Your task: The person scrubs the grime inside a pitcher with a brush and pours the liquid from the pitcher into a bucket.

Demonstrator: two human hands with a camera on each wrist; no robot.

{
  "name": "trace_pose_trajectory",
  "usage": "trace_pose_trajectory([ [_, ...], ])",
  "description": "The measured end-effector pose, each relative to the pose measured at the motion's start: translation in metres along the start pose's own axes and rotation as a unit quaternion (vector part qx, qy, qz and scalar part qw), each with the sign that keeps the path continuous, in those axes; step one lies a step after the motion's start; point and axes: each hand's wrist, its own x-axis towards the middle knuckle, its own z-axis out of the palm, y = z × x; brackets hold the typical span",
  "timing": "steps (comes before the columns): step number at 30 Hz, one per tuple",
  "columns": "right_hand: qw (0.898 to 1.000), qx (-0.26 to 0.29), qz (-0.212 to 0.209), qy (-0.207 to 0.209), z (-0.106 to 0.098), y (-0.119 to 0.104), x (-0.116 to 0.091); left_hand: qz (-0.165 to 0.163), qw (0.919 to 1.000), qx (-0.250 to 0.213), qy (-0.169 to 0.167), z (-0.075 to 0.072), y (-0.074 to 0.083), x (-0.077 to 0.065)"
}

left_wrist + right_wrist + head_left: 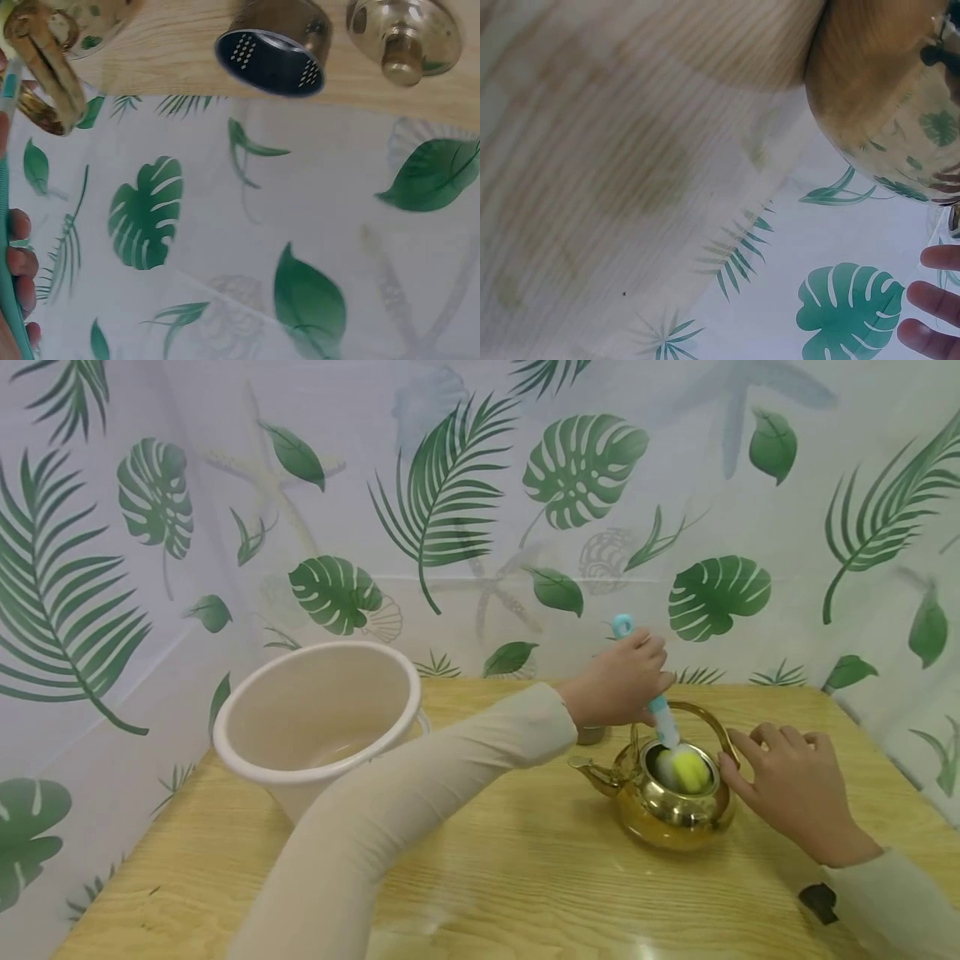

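Note:
My left hand (618, 678) grips the blue handle of a cleaning brush (663, 720), its fingers curled round it. The brush's yellow-and-white head sits inside the open mouth of a shiny gold teakettle (675, 827) with a short spout and an arched handle. At the kettle's right side, my right hand (798, 781) has its thumb and index finger at the base of that handle, pinching it. Its other fingers (934, 300) stay loosely extended in the right wrist view. Seen from the left wrist, the green-blue brush handle runs along the left edge beside the fingers (22, 262).
A large cream bucket (318, 647) stands on the wooden table (517, 860) to the left. Behind the kettle are a perforated metal strainer (274, 49) and a gold lid (405, 37) with a knob. A leaf-patterned sheet (450, 635) hangs around the table's back and sides.

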Motion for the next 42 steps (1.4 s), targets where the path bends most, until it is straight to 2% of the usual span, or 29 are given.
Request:
trace_pose_trajectory([
  [2,1.0,0.002,0.0,-0.003,0.0,-0.001,0.0,0.001,0.9997,-0.022,0.006,0.007,-0.002,-0.002],
  [7,1.0,0.006,0.002,-0.003,0.0,-0.001,-0.001,0.011,0.9989,-0.042,0.019,0.017,-0.004,-0.008],
  [17,1.0,0.006,0.005,-0.008,0.001,0.0,-0.001,0.042,0.9962,-0.072,0.024,0.016,-0.011,-0.013],
  [20,1.0,0.005,0.006,-0.009,0.001,0.0,-0.001,0.055,0.9957,-0.068,0.031,0.013,-0.015,-0.014],
  [25,1.0,0.006,0.009,-0.011,0.001,0.0,-0.001,0.078,0.9946,-0.051,0.046,0.005,-0.018,-0.012],
  [31,1.0,0.004,0.008,-0.015,0.0,0.0,-0.001,0.101,0.9942,-0.015,0.034,-0.012,-0.019,-0.008],
  [36,1.0,0.005,0.006,-0.016,-0.002,-0.001,-0.001,0.118,0.9923,0.034,0.02,-0.029,-0.016,-0.004],
  [42,1.0,0.004,0.005,-0.009,-0.001,0.0,-0.001,0.134,0.9845,0.106,0.04,-0.04,-0.011,-0.001],
])
